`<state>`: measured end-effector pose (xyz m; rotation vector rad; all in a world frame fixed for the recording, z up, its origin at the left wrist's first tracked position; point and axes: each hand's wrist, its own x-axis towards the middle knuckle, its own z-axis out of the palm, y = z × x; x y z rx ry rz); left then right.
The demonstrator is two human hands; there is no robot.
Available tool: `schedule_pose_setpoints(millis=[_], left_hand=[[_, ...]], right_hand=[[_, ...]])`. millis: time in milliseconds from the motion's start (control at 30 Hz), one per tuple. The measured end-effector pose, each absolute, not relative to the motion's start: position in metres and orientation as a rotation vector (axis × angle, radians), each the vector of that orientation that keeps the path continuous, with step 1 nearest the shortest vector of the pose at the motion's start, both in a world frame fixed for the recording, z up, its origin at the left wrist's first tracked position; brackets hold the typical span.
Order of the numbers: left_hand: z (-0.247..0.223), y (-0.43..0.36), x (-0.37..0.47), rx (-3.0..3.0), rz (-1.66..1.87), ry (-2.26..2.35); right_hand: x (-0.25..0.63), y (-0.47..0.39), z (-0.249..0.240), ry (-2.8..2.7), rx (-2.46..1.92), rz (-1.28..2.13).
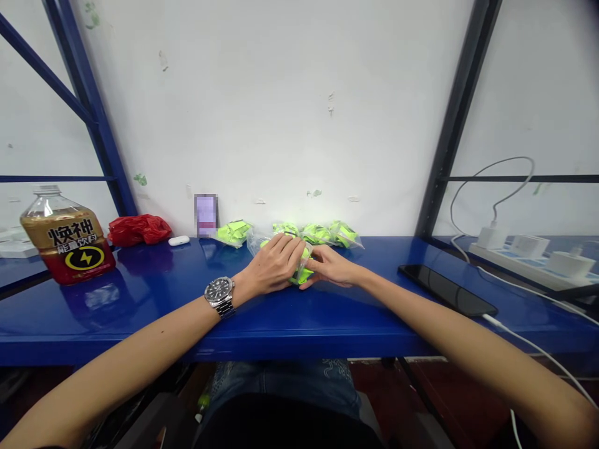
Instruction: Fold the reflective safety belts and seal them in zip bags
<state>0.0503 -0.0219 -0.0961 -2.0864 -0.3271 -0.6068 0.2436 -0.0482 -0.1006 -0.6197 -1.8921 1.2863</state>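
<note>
A clear plastic bag with bright yellow-green pieces [303,275] in it lies on the blue table [281,318], between my two hands. My left hand [279,262], with a metal watch [219,293] on its wrist, is closed over the top of the bag. From the other side my right hand [333,267] grips the bag's edge with thumb and fingers. The hands almost touch, and my left fingers hide much of the bag. Just behind stand similar filled bags [317,233], and another filled bag [234,232] lies to the left.
At the left are a large drink bottle [70,240], a red plastic bag [140,229] and a white earbud case [178,241]. An upright phone [206,215] leans at the wall. On the right lie a black phone [447,289] with a charging cable and a power strip [524,265] with chargers.
</note>
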Motion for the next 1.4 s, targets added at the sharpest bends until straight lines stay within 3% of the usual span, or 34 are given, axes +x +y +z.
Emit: schedule_pose_setpoints(millis=[367,700,967,1167,1300,1400], left_hand=[[-0.102,-0.021,0.060,-2.291,-0.696,-0.314],[-0.098,-0.012,0.059,-2.188,-0.904,-0.374],[-0.100,-0.004,0.049,-2.205,-1.087,-0.466],[-0.104,-0.007,0.051,-2.233,-0.998,-0.346],[-0.107,-0.010,0.052,-2.236,-0.915,-0.296],[-0.107,-0.017,0.056,-2.240,-0.842,-0.252]], right_hand=[[0.223,-0.037,-0.115,-1.930,-1.003,0.559],[0.227,-0.047,-0.095,-1.856,-1.004,0.341],[0.240,-0.038,-0.097,-1.782,-0.857,0.778],[0.237,-0.045,-0.095,-1.738,-0.694,1.242],[0.234,-0.045,-0.104,-1.643,-0.643,1.286],[0.229,-0.037,-0.114,-1.595,-0.639,1.129]])
